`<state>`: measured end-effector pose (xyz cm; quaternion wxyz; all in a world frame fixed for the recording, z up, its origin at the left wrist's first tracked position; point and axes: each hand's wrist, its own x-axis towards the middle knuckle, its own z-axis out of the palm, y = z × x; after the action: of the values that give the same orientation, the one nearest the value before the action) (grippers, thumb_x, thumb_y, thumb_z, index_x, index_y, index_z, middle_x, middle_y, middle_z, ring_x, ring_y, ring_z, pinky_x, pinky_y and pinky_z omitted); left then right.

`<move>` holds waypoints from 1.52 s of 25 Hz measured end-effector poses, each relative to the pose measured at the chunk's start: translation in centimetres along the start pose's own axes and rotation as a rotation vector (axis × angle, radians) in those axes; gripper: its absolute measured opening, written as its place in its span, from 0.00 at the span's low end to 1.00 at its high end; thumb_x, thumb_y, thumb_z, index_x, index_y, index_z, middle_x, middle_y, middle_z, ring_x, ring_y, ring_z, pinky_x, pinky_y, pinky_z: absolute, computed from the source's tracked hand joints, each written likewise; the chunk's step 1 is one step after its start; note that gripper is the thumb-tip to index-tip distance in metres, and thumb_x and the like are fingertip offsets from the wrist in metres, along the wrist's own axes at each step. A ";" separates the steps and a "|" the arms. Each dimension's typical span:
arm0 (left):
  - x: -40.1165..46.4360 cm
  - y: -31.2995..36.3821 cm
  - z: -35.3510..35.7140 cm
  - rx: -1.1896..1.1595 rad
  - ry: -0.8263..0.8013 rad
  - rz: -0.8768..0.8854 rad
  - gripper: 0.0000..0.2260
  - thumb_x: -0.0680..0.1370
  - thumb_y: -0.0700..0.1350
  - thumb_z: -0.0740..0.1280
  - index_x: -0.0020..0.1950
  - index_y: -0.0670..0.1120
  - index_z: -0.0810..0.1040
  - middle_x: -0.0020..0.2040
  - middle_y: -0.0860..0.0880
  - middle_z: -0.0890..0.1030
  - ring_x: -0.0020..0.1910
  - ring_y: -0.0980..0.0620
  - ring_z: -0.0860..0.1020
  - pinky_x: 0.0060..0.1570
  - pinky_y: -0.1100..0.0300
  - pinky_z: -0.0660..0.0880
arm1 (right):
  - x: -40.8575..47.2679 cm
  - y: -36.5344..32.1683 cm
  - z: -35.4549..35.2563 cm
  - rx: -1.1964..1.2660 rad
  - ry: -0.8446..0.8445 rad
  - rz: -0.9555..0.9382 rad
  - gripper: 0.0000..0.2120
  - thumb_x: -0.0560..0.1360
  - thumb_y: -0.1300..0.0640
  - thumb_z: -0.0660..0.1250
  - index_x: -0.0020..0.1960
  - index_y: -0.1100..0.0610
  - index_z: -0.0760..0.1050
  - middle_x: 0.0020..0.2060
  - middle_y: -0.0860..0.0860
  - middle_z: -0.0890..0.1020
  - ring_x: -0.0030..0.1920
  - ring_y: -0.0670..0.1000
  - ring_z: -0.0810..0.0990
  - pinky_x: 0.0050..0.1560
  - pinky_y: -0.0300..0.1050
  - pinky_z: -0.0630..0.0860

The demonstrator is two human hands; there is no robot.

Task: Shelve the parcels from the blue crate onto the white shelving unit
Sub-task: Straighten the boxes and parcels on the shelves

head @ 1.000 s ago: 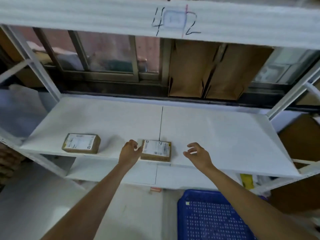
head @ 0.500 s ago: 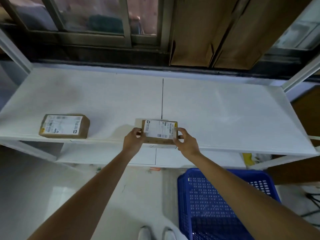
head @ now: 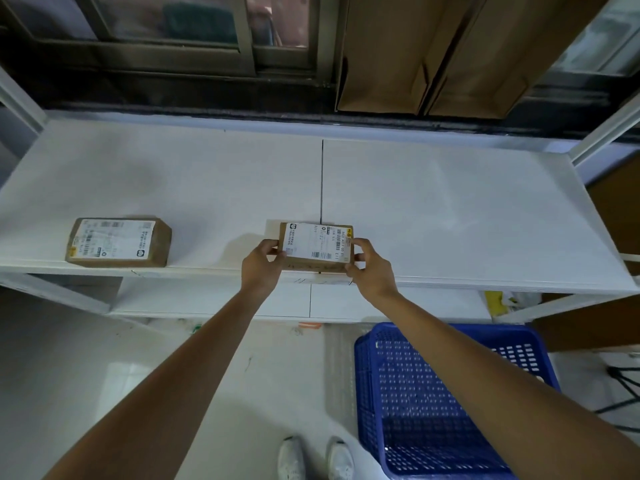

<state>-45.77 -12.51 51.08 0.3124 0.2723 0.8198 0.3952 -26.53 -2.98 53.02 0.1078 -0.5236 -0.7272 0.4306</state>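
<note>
A small brown parcel (head: 317, 245) with a white label lies at the front edge of the white shelf (head: 450, 209), near its middle seam. My left hand (head: 260, 263) grips the parcel's left end and my right hand (head: 369, 268) grips its right end. A second labelled brown parcel (head: 117, 242) rests on the shelf to the left, apart from both hands. The blue crate (head: 446, 400) stands on the floor at lower right, under my right forearm; the part of its inside that shows holds no parcel.
A lower white shelf (head: 214, 299) sits under the first. Brown cardboard (head: 433, 53) leans against the window behind the shelf. White shelf posts (head: 602, 133) rise at both ends. My white shoes (head: 315, 459) stand on the pale floor beside the crate.
My right hand has closed on the parcel's right end, so both hands now hold it. The camera has tilted downward, showing more of the crate and floor.
</note>
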 end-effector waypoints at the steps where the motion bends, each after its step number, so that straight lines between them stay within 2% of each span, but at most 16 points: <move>1: 0.0 -0.1 0.1 -0.005 0.000 -0.003 0.12 0.78 0.44 0.65 0.61 0.46 0.77 0.56 0.48 0.82 0.51 0.42 0.81 0.55 0.49 0.77 | 0.0 0.0 0.0 -0.001 0.000 -0.002 0.22 0.79 0.60 0.64 0.71 0.48 0.66 0.61 0.53 0.80 0.50 0.55 0.83 0.47 0.50 0.82; 4: 0.0 -0.2 0.1 0.000 0.008 -0.008 0.11 0.78 0.44 0.65 0.60 0.46 0.77 0.56 0.48 0.82 0.51 0.43 0.81 0.54 0.51 0.77 | 0.1 0.2 0.1 -0.004 -0.006 -0.009 0.23 0.79 0.59 0.64 0.71 0.47 0.66 0.61 0.53 0.80 0.49 0.56 0.83 0.47 0.51 0.82; 9: -0.2 -0.4 0.2 0.004 0.014 -0.022 0.13 0.78 0.45 0.65 0.61 0.46 0.76 0.57 0.48 0.81 0.52 0.42 0.81 0.54 0.48 0.78 | 0.0 0.2 0.0 -0.043 -0.016 -0.019 0.24 0.79 0.60 0.63 0.73 0.47 0.64 0.62 0.52 0.80 0.49 0.53 0.81 0.41 0.42 0.76; 13: -0.2 -0.2 -0.7 -0.016 0.013 -0.062 0.19 0.77 0.48 0.67 0.67 0.45 0.72 0.61 0.47 0.80 0.55 0.41 0.80 0.56 0.44 0.77 | -0.3 -0.2 -0.6 -0.143 0.003 -0.043 0.25 0.79 0.55 0.64 0.74 0.47 0.62 0.63 0.57 0.77 0.57 0.57 0.79 0.48 0.47 0.78; 17: -0.4 0.5 -3.9 -0.035 0.091 -0.072 0.18 0.77 0.49 0.66 0.65 0.46 0.73 0.61 0.47 0.79 0.55 0.41 0.80 0.58 0.44 0.76 | -1.1 -1.8 -2.1 -0.167 0.114 -0.074 0.26 0.78 0.54 0.64 0.73 0.48 0.61 0.64 0.55 0.71 0.50 0.54 0.81 0.44 0.49 0.80; 21: -0.1 0.6 -9.1 -0.043 0.182 -0.052 0.13 0.77 0.47 0.66 0.60 0.45 0.75 0.56 0.47 0.81 0.54 0.41 0.81 0.56 0.45 0.77 | -1.4 -5.6 -1.5 -0.160 0.171 -0.191 0.22 0.76 0.57 0.65 0.68 0.49 0.66 0.61 0.52 0.72 0.51 0.53 0.80 0.43 0.50 0.81; 24: 0.2 -0.2 -14.1 0.071 0.275 -0.041 0.12 0.77 0.46 0.66 0.58 0.43 0.78 0.54 0.46 0.82 0.52 0.42 0.81 0.54 0.52 0.75 | -1.7 -9.7 1.6 -0.119 0.102 -0.251 0.20 0.76 0.56 0.66 0.67 0.50 0.68 0.59 0.51 0.74 0.53 0.51 0.79 0.48 0.51 0.80; 26: 0.3 -1.8 -17.4 0.088 0.332 -0.037 0.10 0.77 0.45 0.66 0.56 0.42 0.79 0.52 0.45 0.82 0.50 0.43 0.80 0.50 0.57 0.73 | -1.7 -12.2 4.4 -0.080 0.059 -0.264 0.20 0.75 0.56 0.66 0.66 0.49 0.69 0.59 0.50 0.76 0.53 0.50 0.79 0.50 0.49 0.79; 29: 1.4 -4.8 -22.5 0.143 0.365 -0.041 0.12 0.77 0.43 0.67 0.59 0.40 0.78 0.57 0.43 0.81 0.54 0.42 0.79 0.52 0.57 0.71 | -1.7 -15.3 9.3 -0.055 0.012 -0.245 0.18 0.76 0.55 0.66 0.65 0.49 0.70 0.59 0.49 0.77 0.55 0.48 0.79 0.52 0.46 0.78; 31: 2.8 -6.9 -26.2 0.210 0.359 -0.047 0.13 0.76 0.43 0.67 0.60 0.40 0.77 0.58 0.41 0.80 0.56 0.41 0.78 0.56 0.55 0.72 | -1.8 -17.5 13.0 -0.045 -0.008 -0.205 0.18 0.76 0.54 0.66 0.65 0.49 0.71 0.59 0.49 0.78 0.55 0.48 0.79 0.52 0.44 0.77; 34: 4.2 -9.6 -30.4 0.220 0.317 -0.067 0.14 0.76 0.43 0.68 0.59 0.40 0.76 0.58 0.41 0.80 0.55 0.40 0.78 0.54 0.54 0.72 | -1.9 -20.2 18.3 -0.054 -0.048 -0.146 0.19 0.77 0.54 0.66 0.67 0.49 0.70 0.61 0.50 0.77 0.56 0.49 0.79 0.53 0.43 0.76; 38: 6.1 -12.2 -32.8 0.267 0.179 -0.088 0.18 0.76 0.46 0.68 0.64 0.40 0.74 0.61 0.41 0.77 0.59 0.41 0.76 0.56 0.55 0.71 | -1.6 -22.0 22.9 -0.076 -0.034 -0.055 0.23 0.77 0.53 0.65 0.71 0.48 0.66 0.63 0.52 0.77 0.59 0.52 0.79 0.56 0.47 0.77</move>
<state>-76.02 -30.57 55.41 0.2161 0.2387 0.9008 0.2912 -54.46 -17.91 55.85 0.0872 -0.4998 -0.7588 0.4086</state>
